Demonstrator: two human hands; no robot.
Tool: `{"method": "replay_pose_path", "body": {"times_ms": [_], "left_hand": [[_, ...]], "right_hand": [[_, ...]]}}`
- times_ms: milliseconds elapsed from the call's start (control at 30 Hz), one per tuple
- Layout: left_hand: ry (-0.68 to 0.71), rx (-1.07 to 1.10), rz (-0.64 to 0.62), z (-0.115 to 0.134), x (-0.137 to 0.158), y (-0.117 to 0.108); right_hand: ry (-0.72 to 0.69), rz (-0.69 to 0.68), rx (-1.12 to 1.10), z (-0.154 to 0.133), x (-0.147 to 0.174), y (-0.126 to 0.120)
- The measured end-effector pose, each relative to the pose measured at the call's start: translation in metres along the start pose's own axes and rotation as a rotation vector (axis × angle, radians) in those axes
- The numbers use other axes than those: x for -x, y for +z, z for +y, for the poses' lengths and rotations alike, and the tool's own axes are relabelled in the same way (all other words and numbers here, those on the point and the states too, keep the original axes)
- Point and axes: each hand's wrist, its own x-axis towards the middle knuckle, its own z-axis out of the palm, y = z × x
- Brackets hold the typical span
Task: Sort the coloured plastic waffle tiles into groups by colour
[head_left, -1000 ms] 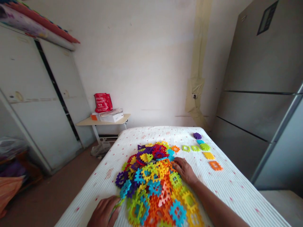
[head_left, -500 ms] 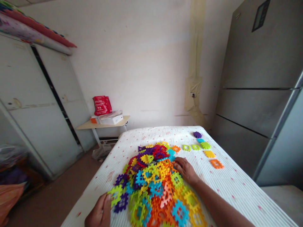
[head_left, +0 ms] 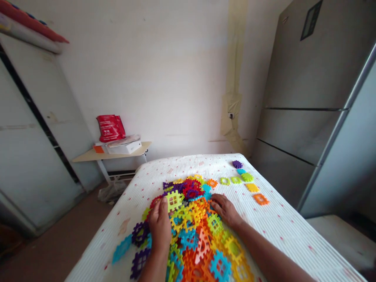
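A heap of colourful notched plastic building pieces [head_left: 190, 235] spreads over the middle of the bed-like table. My left hand [head_left: 160, 223] is closed on a lime-green window piece [head_left: 174, 200], held over the left upper part of the heap. At the heap's right edge lies my right hand [head_left: 226, 208], fingers stretched out and loosely bent, their tips against orange and blue pieces; I see nothing held in it. A blue piece [head_left: 122, 248] lies apart at the left, near purple pieces [head_left: 140, 233].
Along the right side of the white spotted cover [head_left: 199, 161] lie a purple stack [head_left: 237, 164], a green stack [head_left: 247, 177], a yellow piece [head_left: 252, 187] and an orange piece [head_left: 261, 199]. A fridge [head_left: 290, 129] stands right. A side table [head_left: 88, 156] carries a red bag [head_left: 111, 128].
My left hand has moved right and up with the green window piece, from the heap's left edge to above it. A blue piece now shows at the left. The right hand stays put.
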Motion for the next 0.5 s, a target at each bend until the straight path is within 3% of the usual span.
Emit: {"method": "replay_pose_path", "body": {"times_ms": [167,400,500], "left_hand": [[0.016,-0.035,-0.074,-0.013,0.014,-0.003],[0.226,-0.201,-0.166,-0.020,0.014,-0.009],[0.308,-0.206,-0.202,-0.020,0.016,-0.009]], "right_hand": [[-0.068,0.097,0.063,-0.011,0.003,-0.005],[-0.429,0.080,0.138,-0.094,-0.003,-0.002],[-0.459,0.015,0.243,-0.113,-0.008,0.009]]}}
